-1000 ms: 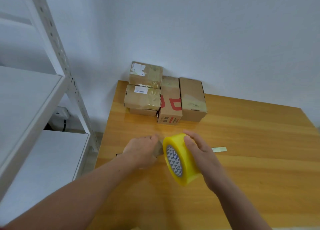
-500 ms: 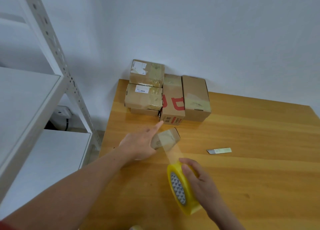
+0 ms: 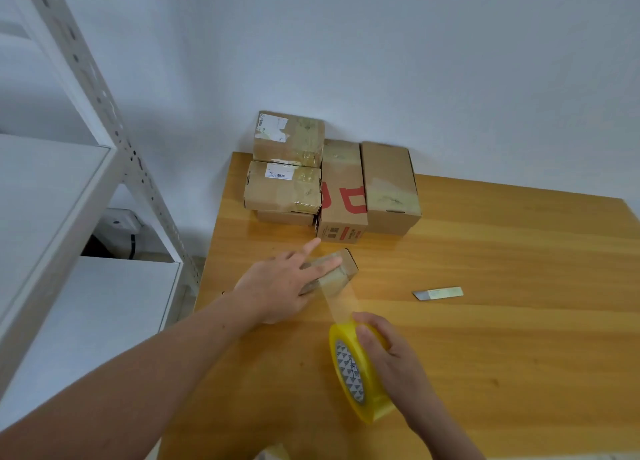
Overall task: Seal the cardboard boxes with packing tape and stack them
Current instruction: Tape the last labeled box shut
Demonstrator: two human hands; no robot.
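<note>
Your left hand (image 3: 277,286) lies flat on the small cardboard box (image 3: 343,269), its fingers (image 3: 311,246) straight and a little spread, pressing the box onto the wooden surface (image 3: 502,269). The index finger reaches past the far edge. The box sits near the left edge of the surface, in front of the stack and apart from it. Its long axis runs diagonally from near-left, under your palm, to far-right, and the uncovered end faces far-right.

Your right hand (image 3: 391,355) grips the yellow tape roll (image 3: 356,376), fingers curled over its outer rim and clamped on it. The roll is upright on its rim, nearer to you than the box, with its patterned core facing left. A clear strip of tape (image 3: 341,300) stretches taut from the top of the roll away from you to the near side of the box.

Against the wall at the far left corner stand four boxes. Two labelled boxes (image 3: 287,168) are piled one on the other above a flatter one. Touching them on the right is a red-printed box (image 3: 343,189), then a plain box (image 3: 389,182), both with their long axes pointing toward the wall. A small blade (image 3: 438,293) lies flat to the right of the tape strip. White shelving (image 3: 114,130) stands left of the surface.
</note>
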